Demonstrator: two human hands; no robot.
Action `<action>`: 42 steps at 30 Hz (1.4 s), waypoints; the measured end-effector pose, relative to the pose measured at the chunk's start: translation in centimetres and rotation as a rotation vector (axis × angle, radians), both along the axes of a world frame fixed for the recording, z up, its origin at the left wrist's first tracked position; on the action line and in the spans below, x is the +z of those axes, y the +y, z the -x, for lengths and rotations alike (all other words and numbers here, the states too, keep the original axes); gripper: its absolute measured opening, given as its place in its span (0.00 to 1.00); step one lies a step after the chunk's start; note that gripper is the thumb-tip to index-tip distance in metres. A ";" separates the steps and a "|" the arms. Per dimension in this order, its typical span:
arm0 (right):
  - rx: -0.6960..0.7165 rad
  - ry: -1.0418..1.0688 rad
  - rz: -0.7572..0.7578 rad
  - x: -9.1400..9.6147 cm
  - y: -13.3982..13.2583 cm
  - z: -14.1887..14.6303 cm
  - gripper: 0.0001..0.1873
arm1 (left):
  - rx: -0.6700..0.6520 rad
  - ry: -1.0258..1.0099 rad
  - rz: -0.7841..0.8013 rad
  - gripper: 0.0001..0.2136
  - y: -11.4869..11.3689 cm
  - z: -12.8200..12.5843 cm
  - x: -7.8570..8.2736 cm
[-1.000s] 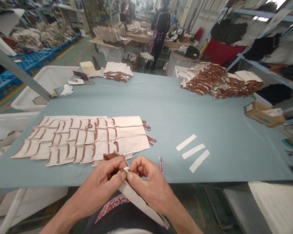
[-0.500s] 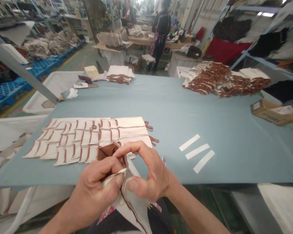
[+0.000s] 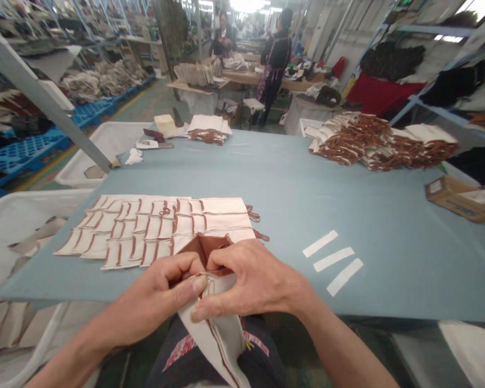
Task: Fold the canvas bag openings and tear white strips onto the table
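Note:
A white fabric bag [image 3: 222, 342] with brown lining and a brown-edged seam is held upright over my lap, its mouth opened towards the table. My left hand [image 3: 172, 288] pinches the rim near the seam, thumb outside and fingers curled at the edge. On the other side of the seam, my right hand [image 3: 254, 277] has its fingers inside the mouth and its thumb against the outer face. Its fingertips are hidden in the bag. Just beyond, rows of overlapping white pouches [image 3: 224, 206] with brown edging and cord loops lie on the blue-green table [image 3: 283, 188].
Three white strips [image 3: 333, 258] lie right of my hands. Farther back are a heap of white and brown pieces [image 3: 355, 143], a cardboard box [image 3: 463, 199] and a small stack [image 3: 210, 126]. White bins [image 3: 75, 196] stand at the left. Two people are in the background.
My right fingers, arched over the mouth before, have gone down inside it and lie along the rim. The bag's mouth is spread wider. The camera view has tilted up slightly.

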State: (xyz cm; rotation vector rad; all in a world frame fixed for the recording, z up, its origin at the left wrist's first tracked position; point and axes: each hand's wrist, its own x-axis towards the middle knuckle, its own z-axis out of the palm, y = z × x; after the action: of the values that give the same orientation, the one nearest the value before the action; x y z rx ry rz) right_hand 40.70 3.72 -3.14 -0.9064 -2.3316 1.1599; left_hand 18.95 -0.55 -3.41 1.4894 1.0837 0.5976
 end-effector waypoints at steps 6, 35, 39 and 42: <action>0.084 -0.048 0.063 1.0 -0.3 -0.2 0.32 | -0.220 0.012 0.104 0.18 0.9 1.6 1.7; -0.162 0.196 0.033 -1.1 -1.1 -0.5 0.07 | -0.024 0.287 -0.654 0.07 1.2 -0.7 1.2; -0.166 0.232 -0.011 -1.2 -1.0 -0.6 0.06 | -0.103 0.316 -0.751 0.07 1.3 -0.4 0.8; -0.193 0.223 0.084 -1.2 -1.1 -0.7 0.06 | -0.227 0.363 -0.891 0.10 1.3 0.3 0.0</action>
State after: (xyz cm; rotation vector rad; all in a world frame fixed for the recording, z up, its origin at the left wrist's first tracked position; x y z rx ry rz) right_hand 41.42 2.66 -4.31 -0.9552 -1.9860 1.2173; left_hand 18.65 0.73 -3.43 2.5347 0.9263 0.7051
